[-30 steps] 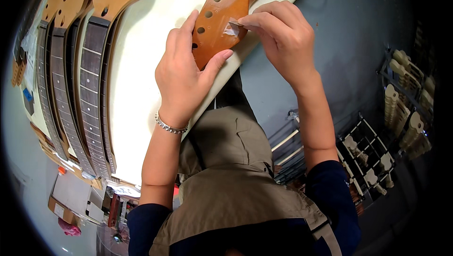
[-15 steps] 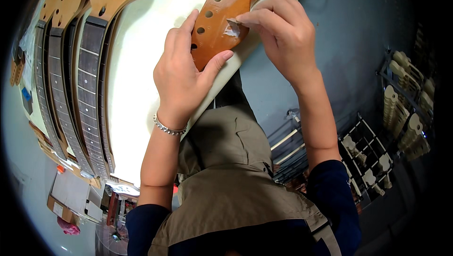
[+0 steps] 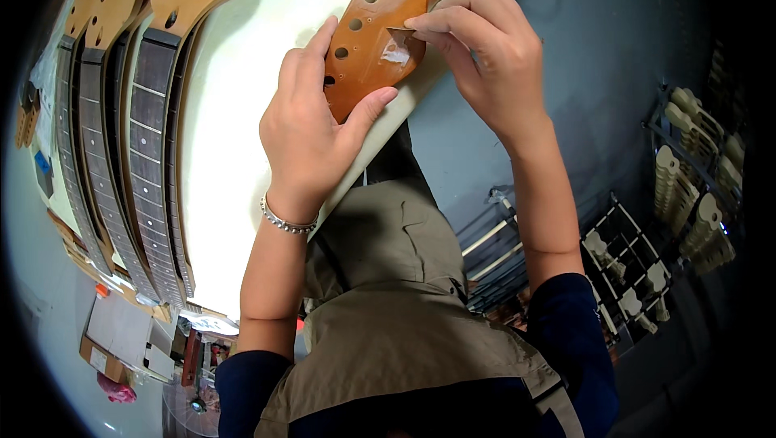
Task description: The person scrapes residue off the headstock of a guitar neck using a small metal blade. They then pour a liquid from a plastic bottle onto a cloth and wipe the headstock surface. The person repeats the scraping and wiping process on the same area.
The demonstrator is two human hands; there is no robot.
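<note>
Near the edge of the white tabletop [image 3: 234,127], holding a brown guitar headstock [image 3: 372,38] between thumb and fingers of the left hand [image 3: 311,119]; with the right hand [image 3: 495,54], pinching a thin scraper [image 3: 401,30] beside a whitish patch [image 3: 395,53].

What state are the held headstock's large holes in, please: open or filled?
Open: the large holes in the orange-brown headstock look dark, with no pegs fitted.

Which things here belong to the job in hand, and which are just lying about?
In the job:
- headstock, held by left hand
- thin piece, pinched in right hand
- white patch on the headstock
- table

Apparently just about:
- dark-fretboard necks
- pale parts at right
- box
- pink bundle
</note>
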